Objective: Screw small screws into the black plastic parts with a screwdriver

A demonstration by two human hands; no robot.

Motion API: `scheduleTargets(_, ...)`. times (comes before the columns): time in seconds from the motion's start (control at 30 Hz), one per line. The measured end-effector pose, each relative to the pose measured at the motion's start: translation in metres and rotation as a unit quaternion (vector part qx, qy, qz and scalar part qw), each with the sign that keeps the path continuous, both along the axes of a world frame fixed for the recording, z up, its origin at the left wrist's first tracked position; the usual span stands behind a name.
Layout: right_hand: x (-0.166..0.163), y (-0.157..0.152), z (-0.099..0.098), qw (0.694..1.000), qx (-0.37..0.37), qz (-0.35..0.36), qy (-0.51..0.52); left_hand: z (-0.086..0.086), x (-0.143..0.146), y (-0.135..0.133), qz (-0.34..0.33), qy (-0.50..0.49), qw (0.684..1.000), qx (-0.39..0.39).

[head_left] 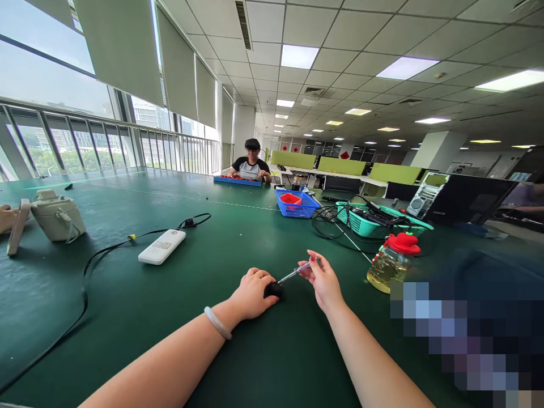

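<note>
My left hand [253, 293] rests on the green table [178, 317], its fingers curled round a small black object [274, 290]. My right hand [323, 279] pinches the handle of a thin screwdriver [294, 273] with a clear handle. The metal tip of that tool touches the black object. A pale bangle sits on my left wrist.
A white power bank [162, 246] with a black cable [85, 272] lies to the left. A red-capped bottle [393, 262] of yellow liquid stands to the right. Blue basket [295, 204] and teal basket [374, 221] sit further back. Another person [250, 162] sits at the far end.
</note>
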State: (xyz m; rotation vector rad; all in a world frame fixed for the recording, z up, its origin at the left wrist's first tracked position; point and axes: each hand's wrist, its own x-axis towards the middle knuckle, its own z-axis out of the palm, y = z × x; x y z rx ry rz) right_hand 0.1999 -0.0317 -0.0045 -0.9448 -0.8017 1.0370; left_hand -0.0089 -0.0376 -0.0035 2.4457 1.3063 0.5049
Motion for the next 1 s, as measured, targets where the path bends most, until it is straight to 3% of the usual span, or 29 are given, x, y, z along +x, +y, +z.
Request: scheduleTargets(1.0, 0.0011, 0.0019, -0.0047, 0.998, -0.046, 0.030, 0.018, 0.0010, 0.0005, -0.0020, 0.013, 0.007, 1.000, -0.008)
